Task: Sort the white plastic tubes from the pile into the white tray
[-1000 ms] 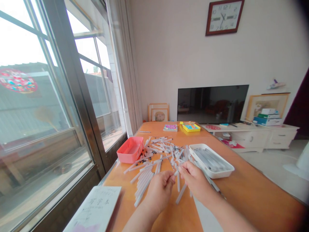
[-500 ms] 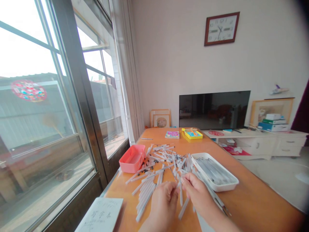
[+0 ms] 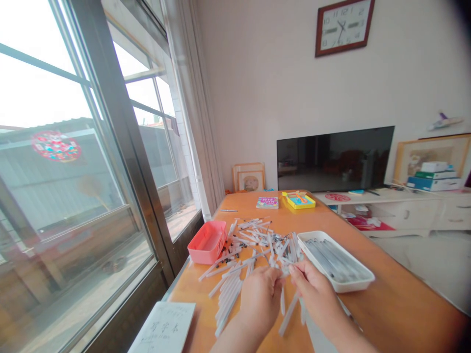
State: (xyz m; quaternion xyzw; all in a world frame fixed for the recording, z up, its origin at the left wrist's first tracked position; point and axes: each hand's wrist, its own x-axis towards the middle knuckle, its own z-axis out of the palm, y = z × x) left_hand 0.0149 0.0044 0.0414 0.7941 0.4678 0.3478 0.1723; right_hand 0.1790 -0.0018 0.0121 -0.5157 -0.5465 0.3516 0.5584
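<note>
My left hand (image 3: 260, 290) is closed in a pinch above the near side of a pile of pens. Close to its fingertips, my right hand (image 3: 312, 289) is pinched too. Between them shows a small whitish, translucent pen part (image 3: 285, 271), mostly covered by the fingers. Scattered under and beyond the hands are loose translucent pen barrels (image 3: 253, 238) and small black pieces. Left of my left hand, several barrels (image 3: 228, 299) lie roughly side by side. A white tray (image 3: 362, 286) right of the hands holds many slim dark-cored pens or refills (image 3: 329, 260).
A pink-red open box (image 3: 204, 254) stands left of the pile. A notebook (image 3: 162, 326) lies at the near left edge of the wooden table (image 3: 397, 314). Farther back are a purple booklet (image 3: 267, 202) and a yellow box (image 3: 300, 202). A window borders the left side.
The camera view has tilted and shifted slightly. Both hands have moved a little forward and to the right, their fingertips still close together around the small pen part.
</note>
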